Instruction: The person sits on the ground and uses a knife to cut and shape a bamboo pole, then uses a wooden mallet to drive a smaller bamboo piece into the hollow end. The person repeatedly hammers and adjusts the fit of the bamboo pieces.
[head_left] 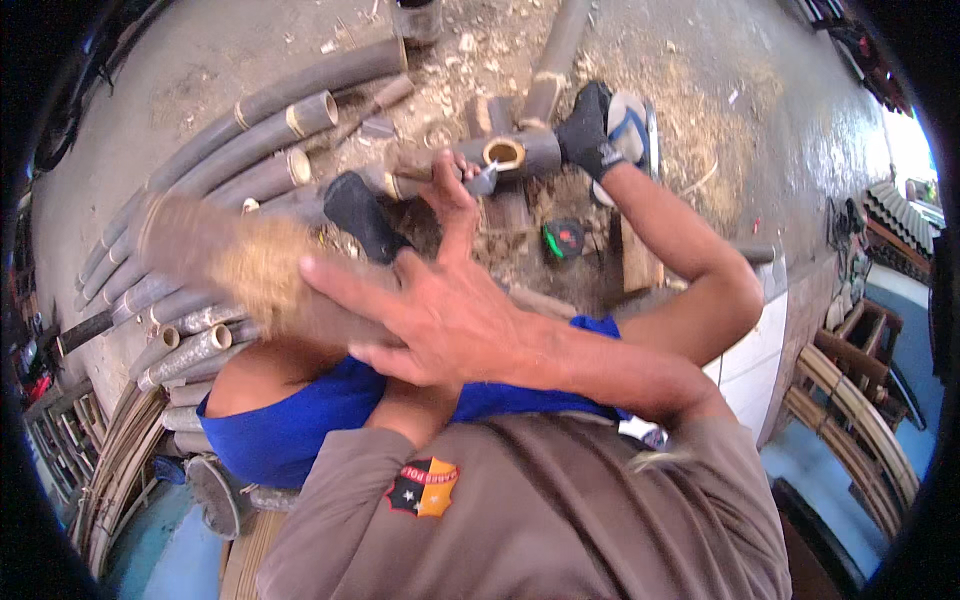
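Observation:
My right hand (450, 325) reaches across to the left, wrapped round a thick brown wooden mallet (265, 275) with a frayed pale patch. The mallet is blurred by motion. Beyond it, partly hidden by the right hand and forearm, my left hand (452, 185) grips a chisel. Its metal blade (484, 181) points at the edge of a round hole (503, 154) cut into a dark bamboo pole (543, 150). My feet in black socks (368, 215) (588, 130) press against the pole on either side of the hole.
Several dark curved bamboo poles (270, 140) lie at the left. A green-and-black tape measure (563, 239) sits near the pole, and a flip-flop (627, 128) by the right foot. Wood chips (720, 100) litter the floor. Bundled bent strips (850, 430) stand at the right.

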